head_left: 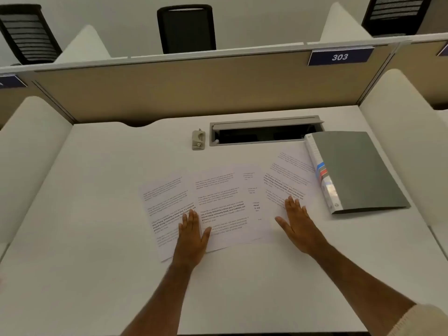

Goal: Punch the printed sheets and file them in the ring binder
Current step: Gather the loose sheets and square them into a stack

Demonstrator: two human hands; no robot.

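Flat hands [192,235] on sheets [221,206], binder [358,170] right

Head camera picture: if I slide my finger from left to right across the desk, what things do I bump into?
Left hand → hole punch → cable slot → right hand → grey binder. The printed sheets are fanned out under both hands, so they have no single place in the row.

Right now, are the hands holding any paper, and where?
Nothing is gripped. The left hand lies flat on the leftmost sheet, and the right hand lies flat, fingertips on the rightmost sheet.
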